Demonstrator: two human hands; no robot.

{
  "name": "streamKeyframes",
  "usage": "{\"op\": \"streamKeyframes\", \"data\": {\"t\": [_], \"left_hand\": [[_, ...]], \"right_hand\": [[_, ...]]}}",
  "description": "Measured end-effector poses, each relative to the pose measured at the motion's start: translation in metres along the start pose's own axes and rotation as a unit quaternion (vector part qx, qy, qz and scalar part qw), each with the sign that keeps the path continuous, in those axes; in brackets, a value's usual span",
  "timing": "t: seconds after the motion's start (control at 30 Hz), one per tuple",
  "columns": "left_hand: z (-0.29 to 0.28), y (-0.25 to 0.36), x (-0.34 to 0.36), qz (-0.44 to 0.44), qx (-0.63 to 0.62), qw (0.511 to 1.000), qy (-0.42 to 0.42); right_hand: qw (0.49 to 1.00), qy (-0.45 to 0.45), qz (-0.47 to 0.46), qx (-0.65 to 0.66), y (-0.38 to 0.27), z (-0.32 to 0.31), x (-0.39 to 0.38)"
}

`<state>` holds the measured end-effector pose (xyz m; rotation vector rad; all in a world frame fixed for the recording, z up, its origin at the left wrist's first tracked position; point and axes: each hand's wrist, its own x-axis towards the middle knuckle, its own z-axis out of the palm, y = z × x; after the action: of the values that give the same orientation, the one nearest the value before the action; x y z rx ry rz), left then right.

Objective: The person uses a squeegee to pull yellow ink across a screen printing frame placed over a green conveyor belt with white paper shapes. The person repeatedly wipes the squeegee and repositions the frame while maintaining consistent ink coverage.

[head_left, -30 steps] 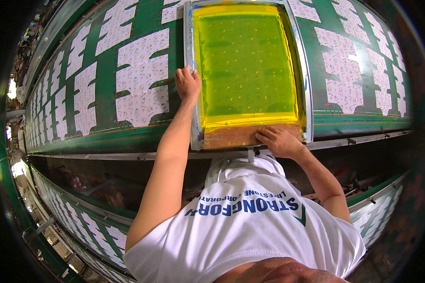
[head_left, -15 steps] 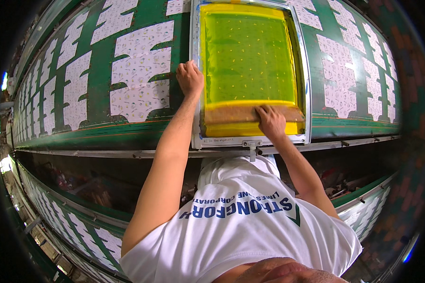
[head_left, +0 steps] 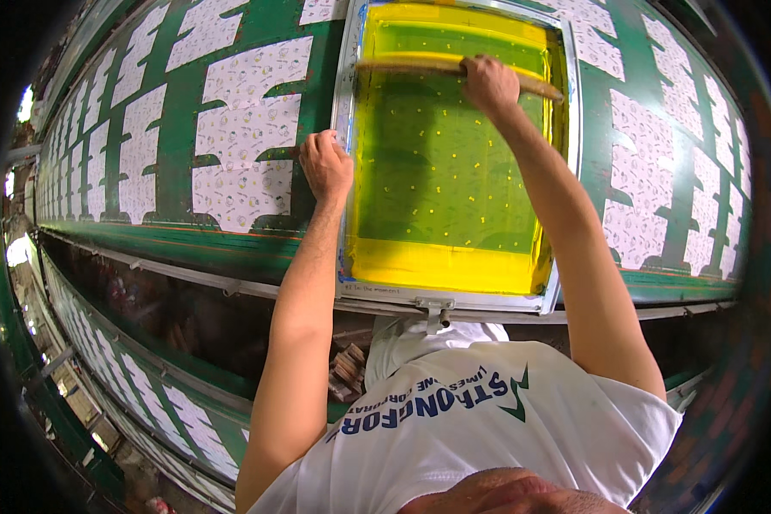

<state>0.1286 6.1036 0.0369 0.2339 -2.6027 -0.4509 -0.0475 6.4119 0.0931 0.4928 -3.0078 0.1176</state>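
Note:
A metal-edged screen frame (head_left: 346,240) lies on the long green table (head_left: 176,163), with yellow ink (head_left: 454,265) over its see-through green mesh (head_left: 420,171) dotted with small yellow specks. My left hand (head_left: 324,163) has its fingers curled on the frame's left edge. My right hand (head_left: 488,84) grips a long wooden squeegee (head_left: 394,67) lying crosswise near the frame's far end, tilted slightly down toward the right, with a band of yellow ink along it.
Printed white cut fabric pieces (head_left: 244,184) lie in rows on both sides of the frame. A metal rail (head_left: 210,281) with a bracket (head_left: 437,310) runs along the near edge. A second table with similar pieces (head_left: 188,420) is at lower left, with stacked brownish blocks (head_left: 348,370) underneath.
My right hand has carried the squeegee from the frame's near end to its far end. My left hand stays at the left edge; the view has shifted slightly.

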Motion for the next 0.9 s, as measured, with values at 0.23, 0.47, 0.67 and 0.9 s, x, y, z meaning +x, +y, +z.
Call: {"op": "streamKeyframes", "data": {"t": [0.23,0.47,0.67,0.9], "left_hand": [[-0.006,0.007,0.004,0.014,0.036,0.999,-0.001],[-0.007,0.011,0.006,0.012,0.049,0.999,-0.001],[-0.007,0.009,0.005,0.010,0.048,0.999,-0.010],[0.001,-0.002,0.003,0.019,0.025,1.000,0.002]], "right_hand": [[0.998,-0.060,0.007,0.019,0.034,-0.026,0.108],[0.999,-0.029,0.006,0.040,0.056,-0.029,0.134],[0.996,-0.071,-0.041,0.035,0.053,-0.020,0.122],[0.987,-0.141,-0.062,0.037,0.006,-0.033,0.015]]}}
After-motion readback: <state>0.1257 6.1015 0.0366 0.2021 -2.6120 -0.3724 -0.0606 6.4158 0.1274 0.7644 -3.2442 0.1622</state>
